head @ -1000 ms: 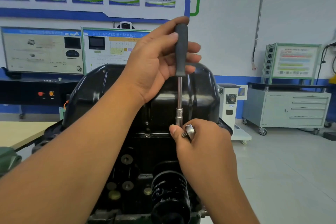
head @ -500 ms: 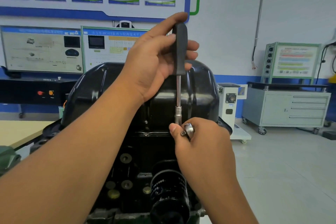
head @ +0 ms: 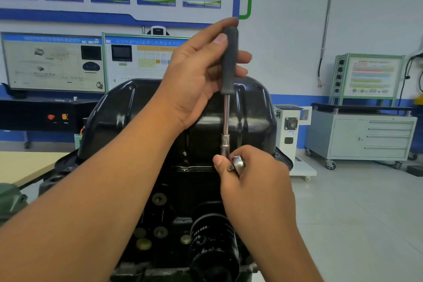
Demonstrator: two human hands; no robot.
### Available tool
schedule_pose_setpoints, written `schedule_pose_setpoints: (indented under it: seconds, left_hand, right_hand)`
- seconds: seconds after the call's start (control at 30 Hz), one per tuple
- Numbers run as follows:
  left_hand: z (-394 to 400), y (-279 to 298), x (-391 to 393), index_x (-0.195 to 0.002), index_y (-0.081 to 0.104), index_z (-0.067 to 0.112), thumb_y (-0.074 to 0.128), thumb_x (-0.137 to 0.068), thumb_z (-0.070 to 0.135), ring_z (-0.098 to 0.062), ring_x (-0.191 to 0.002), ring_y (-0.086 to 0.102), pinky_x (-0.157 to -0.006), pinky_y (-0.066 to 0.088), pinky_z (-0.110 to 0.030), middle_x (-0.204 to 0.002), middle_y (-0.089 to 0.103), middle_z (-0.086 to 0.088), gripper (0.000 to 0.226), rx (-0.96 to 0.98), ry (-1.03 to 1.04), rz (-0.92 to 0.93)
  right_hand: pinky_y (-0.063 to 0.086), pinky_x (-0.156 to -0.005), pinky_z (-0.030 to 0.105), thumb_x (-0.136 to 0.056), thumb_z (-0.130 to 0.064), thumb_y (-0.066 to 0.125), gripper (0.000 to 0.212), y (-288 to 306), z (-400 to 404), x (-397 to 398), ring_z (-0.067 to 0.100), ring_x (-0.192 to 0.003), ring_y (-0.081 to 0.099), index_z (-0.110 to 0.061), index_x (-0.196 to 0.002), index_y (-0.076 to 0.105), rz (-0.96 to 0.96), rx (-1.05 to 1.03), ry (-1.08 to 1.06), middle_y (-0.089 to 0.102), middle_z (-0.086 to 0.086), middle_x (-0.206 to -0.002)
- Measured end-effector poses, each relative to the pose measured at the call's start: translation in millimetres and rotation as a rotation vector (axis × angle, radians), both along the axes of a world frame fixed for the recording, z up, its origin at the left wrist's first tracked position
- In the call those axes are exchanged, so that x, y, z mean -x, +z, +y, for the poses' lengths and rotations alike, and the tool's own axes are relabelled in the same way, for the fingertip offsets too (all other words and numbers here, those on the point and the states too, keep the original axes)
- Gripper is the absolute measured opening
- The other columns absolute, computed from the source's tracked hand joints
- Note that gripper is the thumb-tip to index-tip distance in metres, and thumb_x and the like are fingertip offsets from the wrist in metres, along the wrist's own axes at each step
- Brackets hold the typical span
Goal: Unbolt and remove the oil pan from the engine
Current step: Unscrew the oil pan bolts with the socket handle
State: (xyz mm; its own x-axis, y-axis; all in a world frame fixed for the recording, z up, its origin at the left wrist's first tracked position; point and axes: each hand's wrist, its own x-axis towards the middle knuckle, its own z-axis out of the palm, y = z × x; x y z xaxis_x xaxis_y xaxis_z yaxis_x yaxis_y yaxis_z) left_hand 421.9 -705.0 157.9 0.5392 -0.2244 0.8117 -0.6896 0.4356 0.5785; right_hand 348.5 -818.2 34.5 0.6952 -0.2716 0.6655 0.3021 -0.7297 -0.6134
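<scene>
1. The left hand point(head: 194, 80) is curled round the black handle of a nut driver point(head: 229, 62), thumb and fingers wrapped on it, holding the tool upright.
2. Straight below that hand the driver's steel shaft runs down to a socket point(head: 225, 144), which meets the seam just beside the right hand.
3. The right hand point(head: 249, 181) is closed, thumb and fingers pinching a small shiny ratchet head point(head: 238, 163) right by the socket's lower end.
4. Behind both hands sits the black oil pan point(head: 119, 117), domed and glossy, on top of the upturned engine point(head: 183, 194).
5. Below the right hand, a black oil filter point(head: 212, 242) sticks out of the engine block.
6. Far to the right of the hands stands a grey wheeled cabinet point(head: 366, 137); to the left, a pale bench point(head: 25, 165).
</scene>
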Motion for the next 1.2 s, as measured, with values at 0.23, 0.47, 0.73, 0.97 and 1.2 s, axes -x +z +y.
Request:
schedule_pose_setpoints:
  seconds: [0.23, 0.47, 0.73, 0.97, 1.2]
  left_hand:
    - [-1.2, -0.5, -0.1, -0.128, 0.061, 0.010, 0.054, -0.104, 0.009, -0.011, -0.081, 0.068, -0.072, 0.057, -0.028, -0.084, 0.070, 0.002, 0.024, 0.023, 0.005, 0.015]
    - [-5.8, -1.4, 1.0, -0.112, 0.062, 0.009, 0.064, -0.099, 0.008, -0.021, -0.074, 0.071, -0.070, 0.061, -0.035, -0.088, 0.071, -0.005, 0.013, -0.006, 0.068, 0.015]
    - [-0.2, -0.6, 0.2, -0.137, 0.053, 0.002, 0.051, -0.105, 0.008, -0.027, -0.071, 0.069, -0.065, 0.057, -0.036, -0.091, 0.072, -0.020, 0.033, -0.008, 0.014, 0.034]
    - [-1.4, -1.0, -3.3, -0.130, 0.056, 0.010, 0.054, -0.106, 0.010, -0.020, -0.071, 0.067, -0.064, 0.056, -0.032, -0.089, 0.070, -0.017, 0.023, 0.106, 0.072, 0.069]
    - [-1.4, 1.0, -7.3, -0.132, 0.053, 0.008, 0.050, -0.108, 0.013, -0.019, -0.068, 0.065, -0.063, 0.055, -0.033, -0.092, 0.067, -0.022, 0.024, 0.182, 0.063, 0.122]
  right_hand:
    - [0.036, -0.048, 0.023, -0.094, -0.057, 0.060, 0.038, 1.4, 0.3, 0.2, 0.007, -0.056, 0.055, -0.026, -0.073, 0.059, 0.029, 0.014, 0.001, 0.057, -0.008, -0.058]
    - [0.029, -0.046, 0.026, -0.091, -0.059, 0.064, 0.052, 3.8, 0.8, 1.6, 0.011, -0.050, 0.048, -0.020, -0.060, 0.047, 0.036, 0.018, -0.016, 0.047, -0.005, -0.051]
    - [0.031, -0.047, 0.026, -0.097, -0.057, 0.055, 0.050, 2.6, 0.3, 0.3, 0.012, -0.053, 0.052, -0.020, -0.064, 0.051, 0.023, 0.036, 0.004, 0.051, -0.004, -0.054]
    - [0.033, -0.046, 0.020, -0.089, -0.053, 0.069, 0.045, 1.0, -3.9, -1.1, 0.004, -0.069, 0.057, -0.021, -0.061, 0.054, -0.001, -0.009, 0.056, 0.056, -0.010, -0.056]
    - [0.040, -0.050, 0.028, -0.096, -0.044, 0.064, 0.035, 1.9, -5.5, -2.9, 0.011, -0.057, 0.055, -0.023, -0.068, 0.060, 0.021, 0.021, 0.041, 0.056, -0.007, -0.057]
